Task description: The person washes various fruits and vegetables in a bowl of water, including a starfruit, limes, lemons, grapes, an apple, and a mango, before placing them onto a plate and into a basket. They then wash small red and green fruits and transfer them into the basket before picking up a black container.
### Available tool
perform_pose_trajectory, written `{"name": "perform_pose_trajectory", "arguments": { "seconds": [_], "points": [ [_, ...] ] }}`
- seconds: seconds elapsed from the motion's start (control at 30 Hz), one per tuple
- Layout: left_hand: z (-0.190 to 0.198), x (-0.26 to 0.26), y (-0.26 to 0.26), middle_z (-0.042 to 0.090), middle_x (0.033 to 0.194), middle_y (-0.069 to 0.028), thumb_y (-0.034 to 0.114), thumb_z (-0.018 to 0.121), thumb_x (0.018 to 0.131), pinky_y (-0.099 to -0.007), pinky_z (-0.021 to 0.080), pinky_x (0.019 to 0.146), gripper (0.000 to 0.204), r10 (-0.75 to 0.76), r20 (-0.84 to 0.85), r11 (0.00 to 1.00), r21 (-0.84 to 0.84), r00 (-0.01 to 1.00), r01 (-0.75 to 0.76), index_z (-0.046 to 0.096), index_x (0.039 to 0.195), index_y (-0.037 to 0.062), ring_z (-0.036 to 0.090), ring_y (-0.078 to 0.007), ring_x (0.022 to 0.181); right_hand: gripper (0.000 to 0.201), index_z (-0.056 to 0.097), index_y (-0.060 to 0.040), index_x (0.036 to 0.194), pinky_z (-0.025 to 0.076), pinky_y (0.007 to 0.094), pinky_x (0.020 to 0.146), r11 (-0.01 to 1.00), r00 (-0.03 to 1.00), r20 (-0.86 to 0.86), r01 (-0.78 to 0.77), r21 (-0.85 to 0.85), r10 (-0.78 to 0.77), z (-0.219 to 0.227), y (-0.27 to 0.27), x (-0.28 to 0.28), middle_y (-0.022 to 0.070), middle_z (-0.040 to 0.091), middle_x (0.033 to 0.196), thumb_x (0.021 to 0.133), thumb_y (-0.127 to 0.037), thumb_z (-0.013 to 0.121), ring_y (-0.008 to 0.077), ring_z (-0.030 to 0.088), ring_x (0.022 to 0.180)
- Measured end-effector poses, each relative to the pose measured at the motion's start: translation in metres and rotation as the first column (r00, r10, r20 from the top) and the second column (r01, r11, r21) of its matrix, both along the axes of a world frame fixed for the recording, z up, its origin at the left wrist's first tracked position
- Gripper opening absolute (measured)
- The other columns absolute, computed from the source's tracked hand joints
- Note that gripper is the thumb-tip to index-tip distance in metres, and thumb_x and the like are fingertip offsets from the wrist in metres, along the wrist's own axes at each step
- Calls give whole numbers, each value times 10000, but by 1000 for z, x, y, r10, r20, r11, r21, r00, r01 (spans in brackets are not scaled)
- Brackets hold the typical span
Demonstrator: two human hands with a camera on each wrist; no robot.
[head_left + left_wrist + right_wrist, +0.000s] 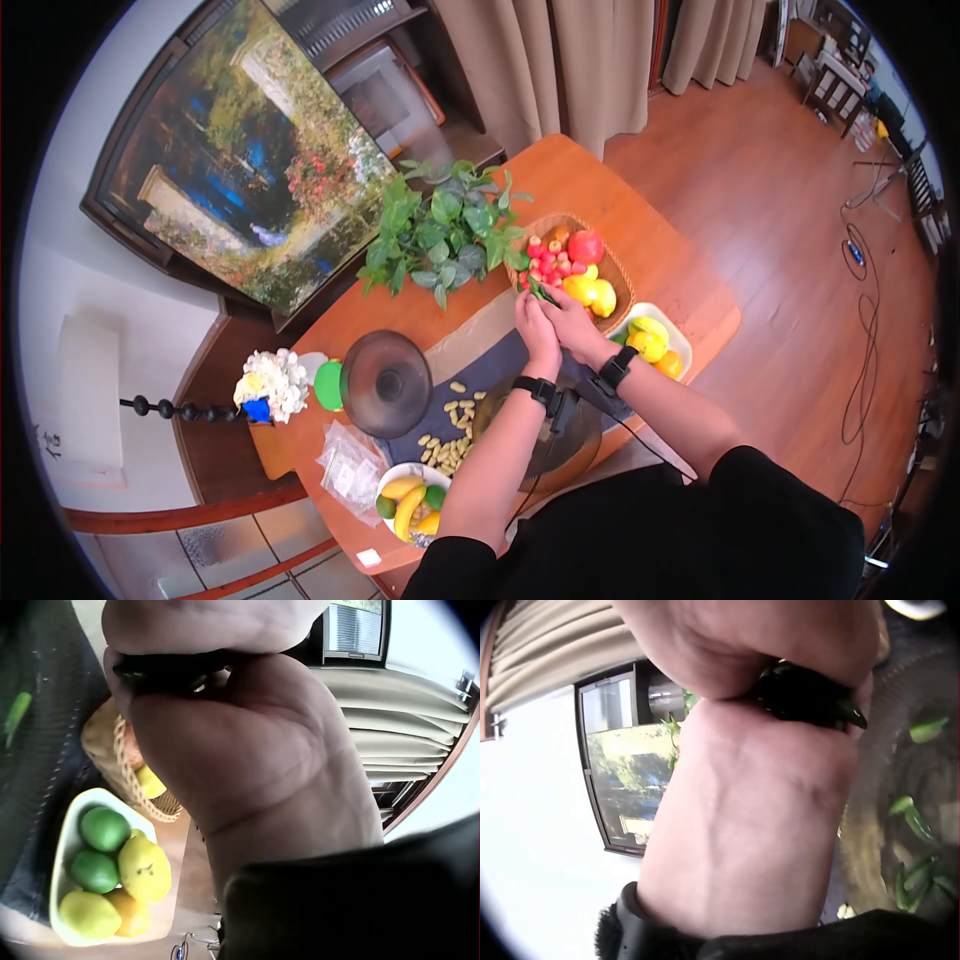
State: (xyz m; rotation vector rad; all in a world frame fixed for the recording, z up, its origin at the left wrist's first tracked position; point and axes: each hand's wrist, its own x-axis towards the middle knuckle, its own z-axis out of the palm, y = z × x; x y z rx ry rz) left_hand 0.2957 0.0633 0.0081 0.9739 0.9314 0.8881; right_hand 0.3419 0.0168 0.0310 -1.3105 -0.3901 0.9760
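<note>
In the head view my left hand (538, 335) and right hand (580, 328) are brought together above the table, with green peppers (541, 291) showing at their fingertips. Both hands hold them between the palms and fingers. The right wrist view shows a dark, glossy green pepper (810, 697) with a pointed tip sticking out between my right hand (757, 757) and left hand (772, 641). Most of what I hold is hidden by the hands. A large see-through bowl (570, 460) stands below my forearms, and several green pepper pieces (915, 817) lie in it.
A wicker basket (625, 300) of red and yellow fruit stands just beyond my hands. White dishes of fruit sit at right (684, 330) and near left. Peanuts (452, 452), a dark round lid (386, 384), a plastic bag (350, 470) and a leafy plant (440, 225) share the table.
</note>
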Motion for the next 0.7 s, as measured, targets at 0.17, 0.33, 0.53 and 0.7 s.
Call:
{"name": "perform_pose_trajectory", "arguments": {
  "seconds": [0.17, 0.33, 0.53, 0.7],
  "points": [
    [-23, 53, 48, 592, 1167, -123, 364, 398, 1017, -345, 470, 930, 422, -131, 187, 991, -17, 974, 136, 552, 1223, 29, 581, -226, 1071, 473, 494, 18, 1388, 449, 325, 1002, 998, 955, 292, 61, 6, -60, -16, 41, 56, 220, 593, 1294, 962, -176, 557, 267, 580, 1172],
    [-61, 66, 63, 585, 1276, -145, 369, 377, 1027, -355, 461, 975, 481, -198, 149, 968, -128, 969, 217, 531, 1302, 6, 575, -243, 1163, 416, 567, 7, 1294, 403, 437, 1073, 993, 644, 764, 59, -106, 43, -27, 48, 80, 302, 539, 1311, 907, -143, 544, 446, 511, 1228],
    [-29, 58, 49, 514, 1400, -173, 301, 369, 1028, -362, 366, 1090, 503, -269, -38, 936, 227, 962, 270, 484, 1369, -51, 485, -280, 1299, 338, 626, 27, 1172, 426, 458, 1045, 984, 426, 894, 46, -172, 137, -35, 38, 98, 304, 573, 1226, 865, -89, 548, 442, 538, 1170],
    [-27, 57, 47, 418, 1493, -164, 307, 351, 1030, -360, 288, 1141, 531, -234, 88, 971, 77, 968, 228, 432, 1426, -38, 394, -262, 1382, 305, 639, 48, 1127, 444, 438, 1024, 982, 425, 898, 95, -165, 110, -40, 31, 110, 291, 589, 1188, 854, -44, 539, 420, 566, 1131]
  ]
}}
